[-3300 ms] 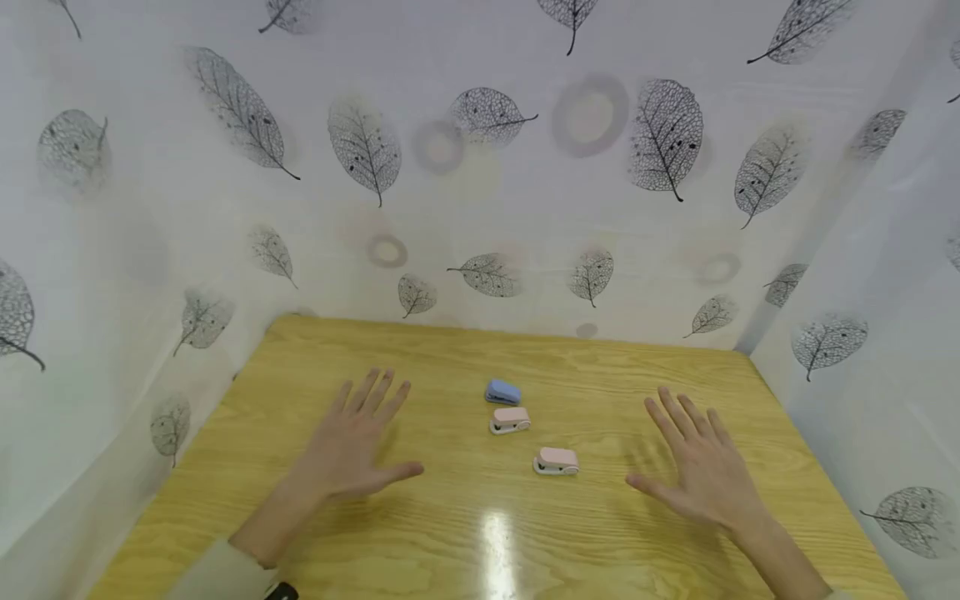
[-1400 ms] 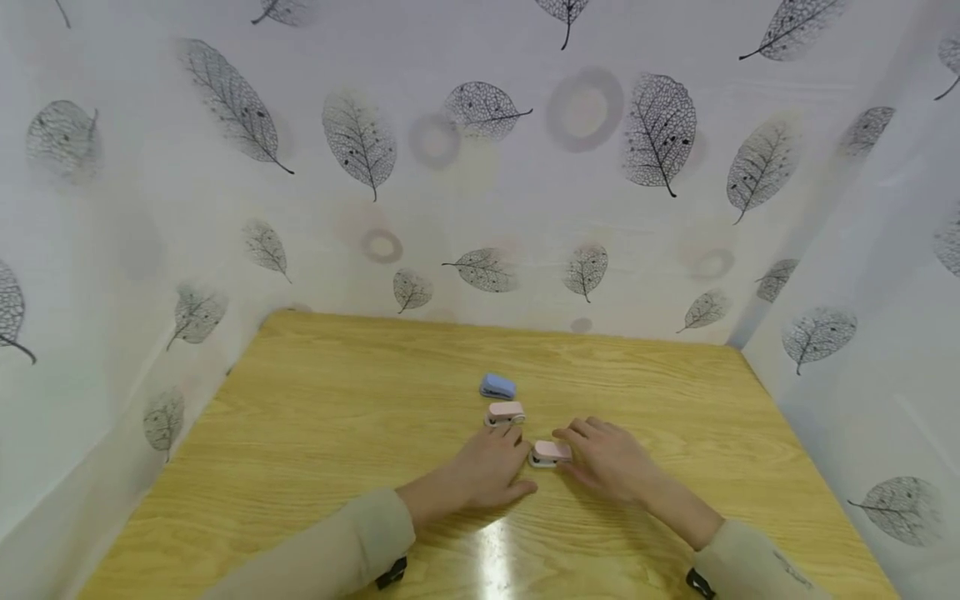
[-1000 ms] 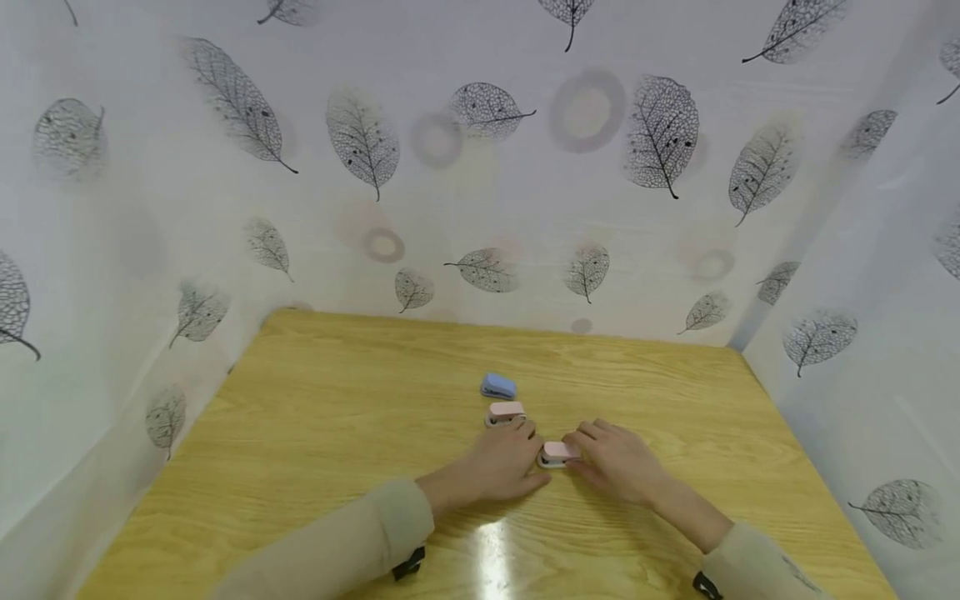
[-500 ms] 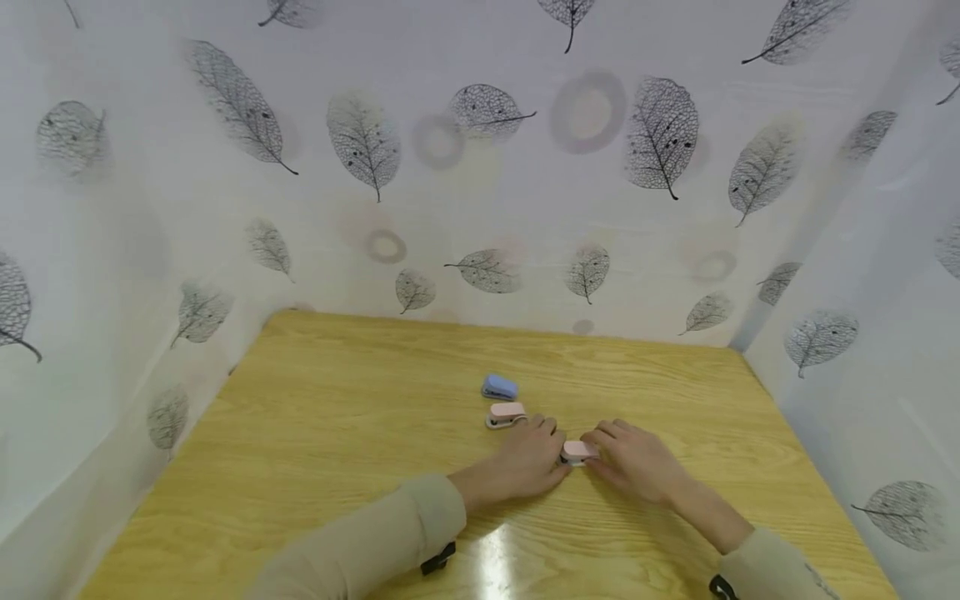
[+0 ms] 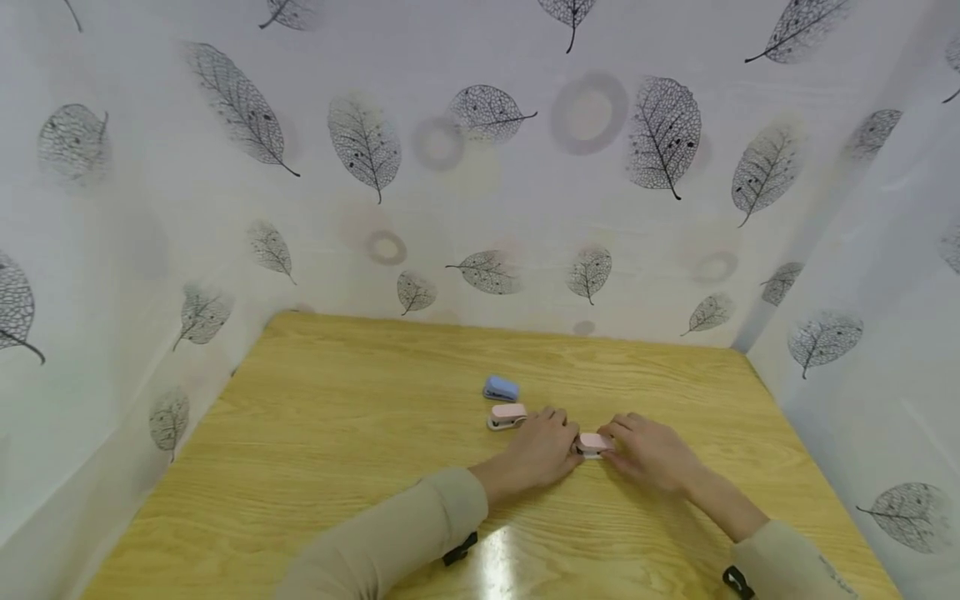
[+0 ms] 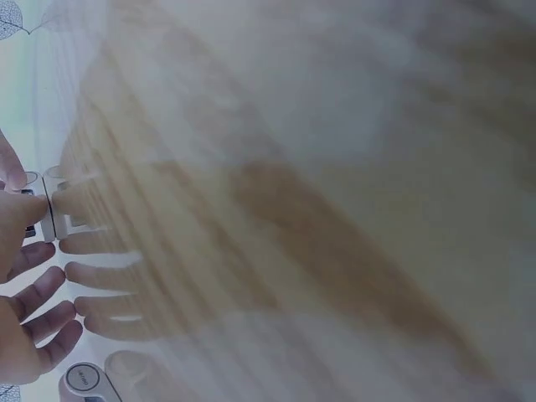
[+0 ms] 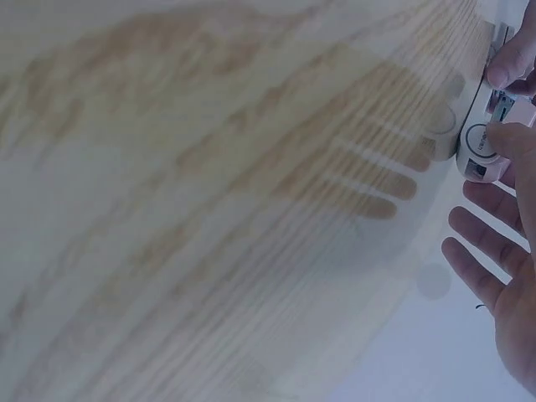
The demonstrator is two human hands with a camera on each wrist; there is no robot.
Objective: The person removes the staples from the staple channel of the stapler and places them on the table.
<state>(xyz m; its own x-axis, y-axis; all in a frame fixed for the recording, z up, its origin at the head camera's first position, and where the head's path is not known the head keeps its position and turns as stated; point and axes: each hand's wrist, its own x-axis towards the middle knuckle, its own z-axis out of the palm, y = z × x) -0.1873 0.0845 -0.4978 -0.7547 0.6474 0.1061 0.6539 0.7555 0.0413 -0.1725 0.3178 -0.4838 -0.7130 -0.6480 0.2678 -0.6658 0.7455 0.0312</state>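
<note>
While left grip (image 5: 542, 450) pinches a pink stapler (image 5: 594, 443), right grip (image 5: 651, 451) narrow, holding its other end

On desk (image 5: 337, 400) (12 o'clock = far side): near stapler (image 5: 594, 444) between left hand (image 5: 542, 450) at its 9 o'clock and right hand (image 5: 656, 451) at its 3, middle stapler (image 5: 507, 415) at its 10, far stapler (image 5: 501, 388) behind that at 12.

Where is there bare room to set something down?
On the table: left of the blue stapler and left sleeve; right of the right grip; behind the blue stapler, up to the curtain. Crowded: the middle, where left grip and right grip hold one pink stapler, the other pink stapler close by.
</note>
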